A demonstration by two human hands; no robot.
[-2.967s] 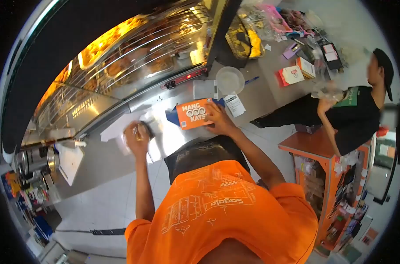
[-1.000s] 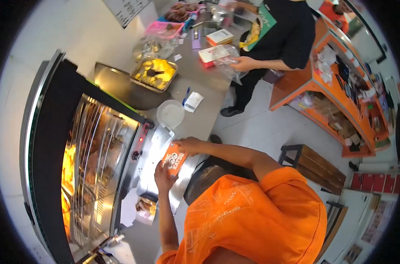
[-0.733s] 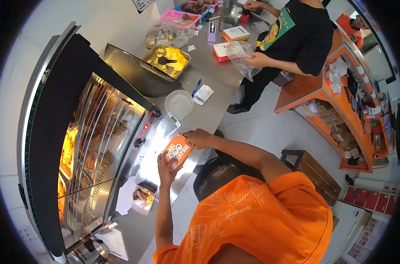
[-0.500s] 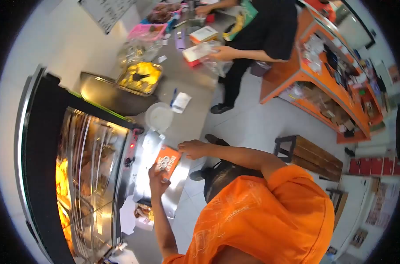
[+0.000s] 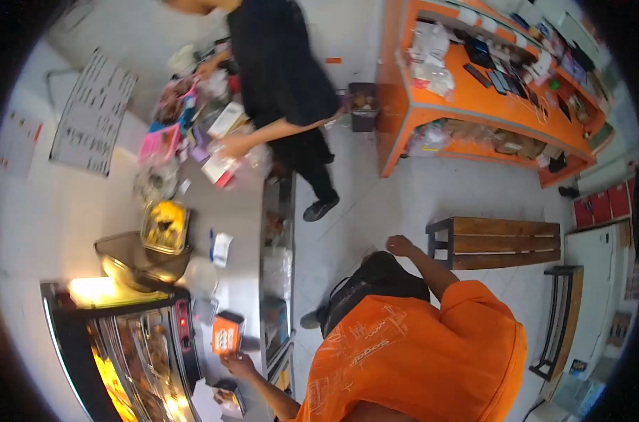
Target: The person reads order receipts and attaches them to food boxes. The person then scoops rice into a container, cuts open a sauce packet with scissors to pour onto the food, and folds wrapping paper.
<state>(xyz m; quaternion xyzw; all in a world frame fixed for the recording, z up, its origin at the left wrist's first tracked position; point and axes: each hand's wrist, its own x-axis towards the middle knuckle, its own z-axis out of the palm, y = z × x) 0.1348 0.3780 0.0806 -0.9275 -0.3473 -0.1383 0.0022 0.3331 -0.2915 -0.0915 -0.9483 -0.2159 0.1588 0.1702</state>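
Note:
My left hand has its fingers on the near edge of an orange cardboard food box with white lettering. The box stands closed on the metal counter, beside the heated display cabinet. Away from the counter, over the floor, my right hand hangs with its fingers curled and nothing visible in them. Close to my left forearm lies an open box with food in it. Beyond the orange box are a small clear container and a round translucent lid.
The lit display cabinet borders the counter. Farther along are a metal tray of yellow food, a slip of paper and a pink basket. A co-worker in black handles a box there. A wooden bench stands to the right.
My right hand has left the orange box and swung right, off the counter. My left hand stays at the box. The view has turned, and the co-worker still has a hand at the white-and-red box.

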